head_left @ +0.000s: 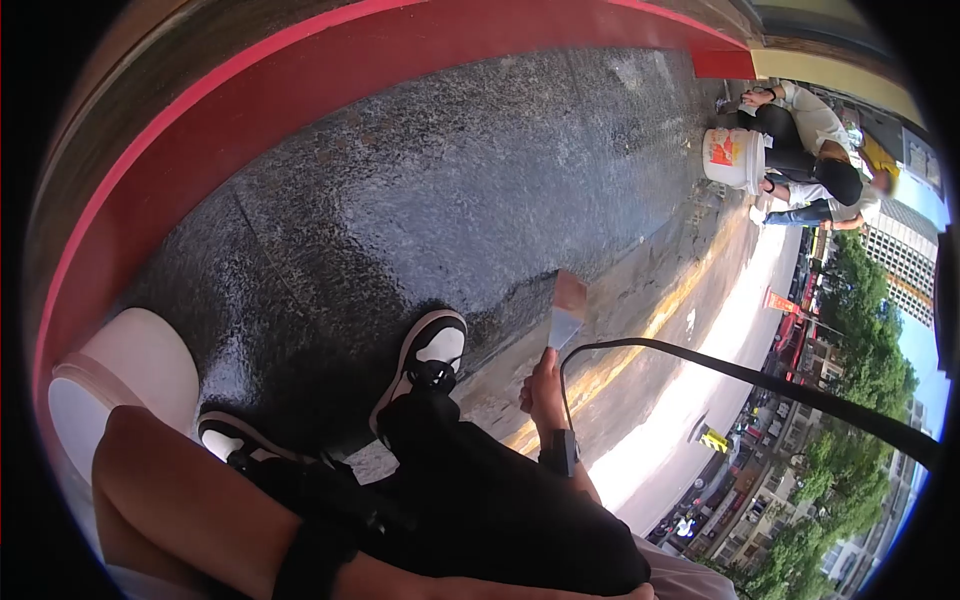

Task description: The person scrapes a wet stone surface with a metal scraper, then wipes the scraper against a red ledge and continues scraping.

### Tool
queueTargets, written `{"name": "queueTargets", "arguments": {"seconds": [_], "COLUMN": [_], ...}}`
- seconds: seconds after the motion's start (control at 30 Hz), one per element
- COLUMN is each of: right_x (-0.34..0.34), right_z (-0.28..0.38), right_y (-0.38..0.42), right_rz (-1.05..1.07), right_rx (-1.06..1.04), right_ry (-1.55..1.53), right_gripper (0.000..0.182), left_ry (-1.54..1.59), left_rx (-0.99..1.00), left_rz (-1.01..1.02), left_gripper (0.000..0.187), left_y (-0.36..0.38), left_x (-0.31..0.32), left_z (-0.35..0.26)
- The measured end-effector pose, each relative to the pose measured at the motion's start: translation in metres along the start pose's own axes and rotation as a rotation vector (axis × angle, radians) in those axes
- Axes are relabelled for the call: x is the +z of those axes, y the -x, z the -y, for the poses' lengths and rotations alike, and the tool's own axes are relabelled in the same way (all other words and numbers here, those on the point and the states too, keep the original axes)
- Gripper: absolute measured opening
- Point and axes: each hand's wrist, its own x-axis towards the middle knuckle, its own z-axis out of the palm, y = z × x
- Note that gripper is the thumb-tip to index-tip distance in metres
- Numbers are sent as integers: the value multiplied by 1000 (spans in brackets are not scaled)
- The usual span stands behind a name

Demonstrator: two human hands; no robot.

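Observation:
My right hand (543,392) is closed around the handle of a scraper (568,308). Its wide, flat metal blade points away from me, over the wet dark pavement (480,170). A black band with a small box is strapped on that wrist. My left arm (200,470) bends across the lower left, with a black band on it. The left hand (560,590) lies along the bottom edge by my dark trousers, mostly cut off, its fingers hidden. My black-and-white shoes (440,345) stand on the pavement.
A white bucket-like container (140,360) stands beside my left arm. A red wall base (330,80) curves along the top. A black cable (740,370) crosses the right. Farther off, a crouching person (820,130) is by a white bucket (730,160); a yellow line (670,310) borders the road.

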Motion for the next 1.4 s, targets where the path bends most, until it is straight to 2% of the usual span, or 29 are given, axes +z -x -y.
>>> {"name": "queueTargets", "arguments": {"seconds": [0.07,0.2,0.27,0.3,0.33,0.4,0.5,0.57,0.6,0.67,0.77,0.93,1.0,1.03,1.13,1.27,1.3,1.4], "right_x": [2,-1,-5,3,7,11,26,24,25,21,33,30,25,24,32,40,40,30], "right_z": [0,-15,-29,-8,-3,2,23,8,4,0,19,18,9,9,25,35,32,19], "right_y": [3,10,3,22,17,8,23,20,22,17,12,21,22,20,8,10,13,14], "right_rz": [-148,-117,-57,-7,-6,142,105,111,111,132,166,157,85,82,88,169,155,106], "right_rx": [-109,-227,-341,-57,-50,-7,14,57,57,34,2,37,35,26,34,77,93,103], "right_ry": [244,357,412,219,214,-78,-123,-126,-118,-86,-131,-114,-55,-42,-132,-235,-201,-124], "right_gripper": [62,54,54,54,54,54,56,57,57,57,58,57,55,53,54,53,54,58], "left_ry": [50,117,-51,-47,-7,47,1285,2155,2188,2460,2487,2631,2243,2170,2225,2236,2238,2320], "left_rx": [-7,-11,31,29,-23,-74,-298,-400,-379,-177,-157,-112,-114,-122,-315,-880,-950,-978], "left_rz": [20,31,-101,-107,-190,-275,-450,-507,-505,-258,-266,-336,-396,-416,-380,-313,-319,-252], "left_gripper": [26,28,27,27,27,27,27,27,27,25,25,29,29,31,37,46,48,54], "left_y": [-2,-5,-7,-7,-7,-7,-17,-17,-12,-3,-5,-7,-5,-1,0,-24,-27,-23], "left_x": [1,4,8,9,9,7,6,6,13,28,7,17,14,12,-2,-42,-49,-44], "left_z": [3,8,15,15,14,11,-16,-24,-22,-12,0,-10,-12,-15,-20,-14,-14,-11]}}
